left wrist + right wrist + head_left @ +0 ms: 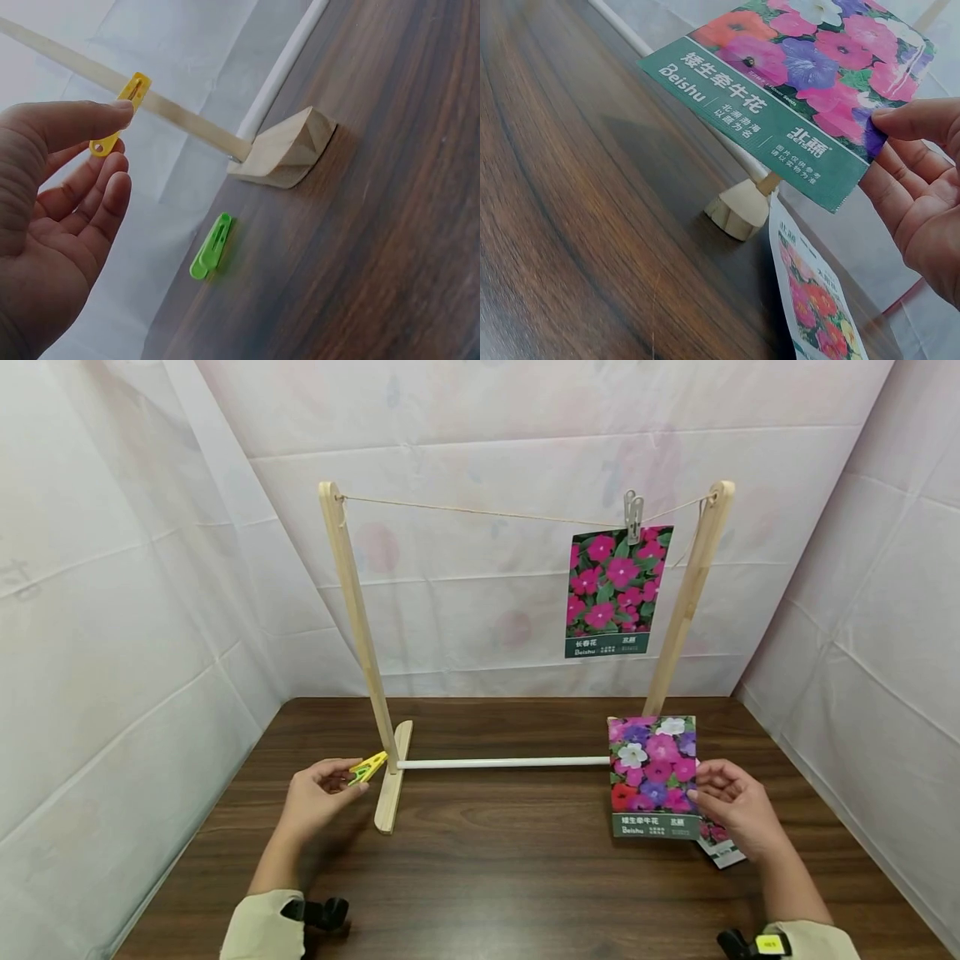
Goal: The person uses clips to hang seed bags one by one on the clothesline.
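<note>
Right hand (738, 806) and left hand (318, 797) both pinch something above the counter (480, 885). Wooden frame (353, 593) stands there, pink-flower packet (618, 585) clipped to its string (480, 512). Right has mixed-flower packet (652, 777) by its edge, left a yellow clip (368, 767); green clip (211, 247) lies near frame's left foot (281, 154).

Yellow clothespin (136, 88), green clothespin (212, 247), multicoloured floral packet (652, 778), brown wood-grained table (480, 877), white rod (510, 763)

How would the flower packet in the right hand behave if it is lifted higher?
The flower packet is probably fairly stiff, since it looks nearly flat while the right hand pinches one side. It seems thin, so likely light. Shine on its front hints at slight slipperiness.
</note>
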Demonstrator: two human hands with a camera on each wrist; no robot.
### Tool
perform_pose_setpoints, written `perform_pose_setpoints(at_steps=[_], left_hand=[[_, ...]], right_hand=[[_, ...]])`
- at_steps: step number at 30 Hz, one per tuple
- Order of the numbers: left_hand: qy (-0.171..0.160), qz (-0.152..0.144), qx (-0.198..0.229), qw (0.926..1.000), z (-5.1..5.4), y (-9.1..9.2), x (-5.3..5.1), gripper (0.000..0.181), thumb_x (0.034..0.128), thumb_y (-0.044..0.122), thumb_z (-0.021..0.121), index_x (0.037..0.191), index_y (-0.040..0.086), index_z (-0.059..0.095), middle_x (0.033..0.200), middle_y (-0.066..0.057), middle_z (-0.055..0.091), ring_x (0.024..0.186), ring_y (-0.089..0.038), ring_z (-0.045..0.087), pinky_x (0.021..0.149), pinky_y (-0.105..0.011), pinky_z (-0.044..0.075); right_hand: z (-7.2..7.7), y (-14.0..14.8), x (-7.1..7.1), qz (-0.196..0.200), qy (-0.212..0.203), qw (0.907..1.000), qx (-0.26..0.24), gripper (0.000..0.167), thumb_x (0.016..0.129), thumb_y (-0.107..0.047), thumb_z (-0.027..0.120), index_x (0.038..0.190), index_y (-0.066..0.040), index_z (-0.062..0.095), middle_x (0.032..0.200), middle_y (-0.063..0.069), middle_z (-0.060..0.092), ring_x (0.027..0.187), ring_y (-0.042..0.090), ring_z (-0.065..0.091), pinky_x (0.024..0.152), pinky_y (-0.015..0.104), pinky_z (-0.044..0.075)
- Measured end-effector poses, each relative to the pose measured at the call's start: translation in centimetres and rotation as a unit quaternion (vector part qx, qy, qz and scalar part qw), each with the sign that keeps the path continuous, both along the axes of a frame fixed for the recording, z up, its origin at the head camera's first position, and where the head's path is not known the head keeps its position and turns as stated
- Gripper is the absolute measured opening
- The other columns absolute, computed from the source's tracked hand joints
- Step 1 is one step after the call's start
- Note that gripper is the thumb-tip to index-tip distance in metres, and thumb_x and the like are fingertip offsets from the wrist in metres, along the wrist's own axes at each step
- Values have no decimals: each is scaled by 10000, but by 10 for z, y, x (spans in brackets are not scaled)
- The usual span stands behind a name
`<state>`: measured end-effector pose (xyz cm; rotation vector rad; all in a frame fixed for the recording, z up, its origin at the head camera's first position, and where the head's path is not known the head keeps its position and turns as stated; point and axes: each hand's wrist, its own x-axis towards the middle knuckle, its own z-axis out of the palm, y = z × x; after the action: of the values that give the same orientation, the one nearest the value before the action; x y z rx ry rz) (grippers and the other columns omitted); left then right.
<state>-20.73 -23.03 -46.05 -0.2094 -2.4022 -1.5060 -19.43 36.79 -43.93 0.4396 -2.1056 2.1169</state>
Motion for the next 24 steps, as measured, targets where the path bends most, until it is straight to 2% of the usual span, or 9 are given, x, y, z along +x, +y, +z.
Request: perform_pose_setpoints(at_steps=[7, 10, 17, 21, 24], left_hand=[[303, -268, 70, 9992, 4, 10, -2, 333, 792, 6, 796, 1106, -49, 698, 1029, -233, 641, 814, -166, 644, 699, -212, 559], [427, -344, 66, 9985, 6, 13, -3, 324, 789, -9, 791, 1100, -41, 704, 1031, -210, 647, 829, -211, 644, 700, -236, 566], [557, -432, 217, 9973, 13, 21, -2, 326, 774, -31, 798, 1086, -47, 707, 1036, -190, 639, 803, -128, 645, 698, -237, 571], [669, -543, 291, 9959, 16, 25, -1, 324, 777, -28, 799, 1086, -53, 706, 1051, -197, 640, 829, -193, 651, 707, -217, 565], [738, -609, 265, 9951, 19, 27, -1, 322, 783, -11, 801, 1090, -38, 709, 1054, -184, 648, 828, -201, 647, 707, -218, 562]], right_hand=[[8, -8, -2, -75, 44, 9998, 169, 246, 883, 126, 626, 1035, -64, 592, 895, -34, 650, 749, 69, 621, 594, 224, 552], [12, -13, -2, -72, 155, 9996, 232, 240, 880, 130, 626, 1040, -45, 588, 902, -29, 651, 780, 74, 622, 623, 218, 556], [18, -21, -3, 52, 352, 9993, 120, 268, 870, 153, 622, 1054, -39, 598, 913, -22, 665, 789, 92, 628, 636, 218, 558], [19, -25, -4, 91, 550, 9983, 178, 263, 860, 169, 620, 1058, -2, 594, 914, -13, 668, 806, 101, 617, 648, 208, 548], [21, -28, -5, -47, 617, 9971, 451, 243, 859, 155, 632, 1054, 19, 579, 904, -21, 663, 797, 89, 612, 644, 200, 539]])
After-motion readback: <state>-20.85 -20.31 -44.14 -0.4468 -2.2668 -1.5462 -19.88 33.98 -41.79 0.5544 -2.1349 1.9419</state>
